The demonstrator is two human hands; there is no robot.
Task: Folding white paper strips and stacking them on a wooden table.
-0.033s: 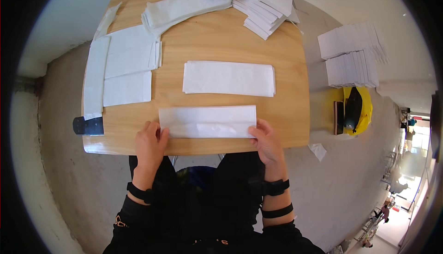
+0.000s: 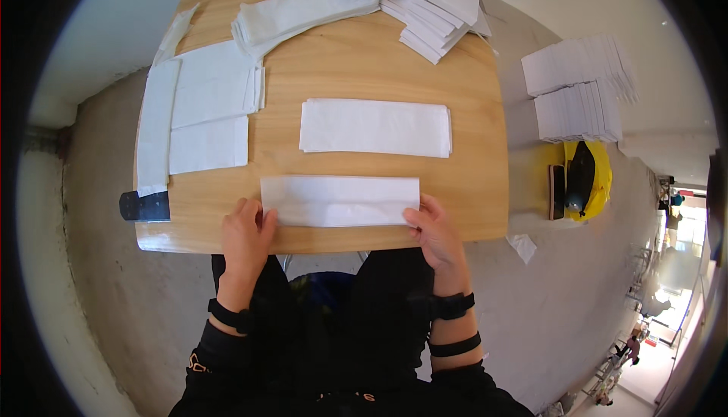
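Note:
A long folded white sheet (image 2: 334, 193), which looks like paper, lies at the near edge of the wooden table (image 2: 364, 61). My left hand (image 2: 246, 235) is closed at its lower left corner, with the thumb against the edge. At the opposite end, my right hand (image 2: 436, 233) pinches the lower right corner between thumb and fingers. A creased, shiny patch shows along the sheet's lower middle. Just beyond it rests a neat stack of similar white folded strips (image 2: 375, 127), touched by neither hand.
White folded sheets (image 2: 208, 144) cover the table's left side, above a black device (image 2: 144, 206). Farther back lie a fanned pile of strips (image 2: 303, 15) and white envelope-like packets (image 2: 432, 11). Right of the table are stacked white packets (image 2: 576, 110) and a yellow bag (image 2: 599, 182).
The white sheet's far edge has come slightly nearer to me, and my right hand has shifted a little left. My left hand looks unmoved.

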